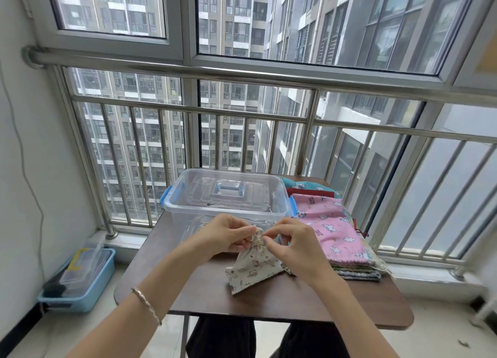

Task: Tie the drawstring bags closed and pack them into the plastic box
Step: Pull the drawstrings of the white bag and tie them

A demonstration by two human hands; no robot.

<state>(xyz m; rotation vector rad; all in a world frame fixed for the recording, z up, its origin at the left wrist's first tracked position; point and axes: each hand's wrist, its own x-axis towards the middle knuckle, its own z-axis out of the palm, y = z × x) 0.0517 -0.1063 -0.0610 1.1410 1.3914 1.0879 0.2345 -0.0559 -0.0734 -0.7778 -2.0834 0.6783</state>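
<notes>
A cream drawstring bag [251,270] with small animal prints stands on the dark table [269,306], its neck gathered tight. My left hand [224,234] and my right hand [293,246] both pinch the drawstring at the bunched neck, one on each side. Behind them sits the clear plastic box [188,209] with blue latches; its lid [228,193] lies inside or on top of it. To the right a stack of flat bags [336,228] lies with a pink one uppermost.
More folded bags [304,185], teal and red, lie behind the pink one. A metal railing [242,115] and window stand just past the table. On the floor at the left is a blue bin [80,279] holding a clear container.
</notes>
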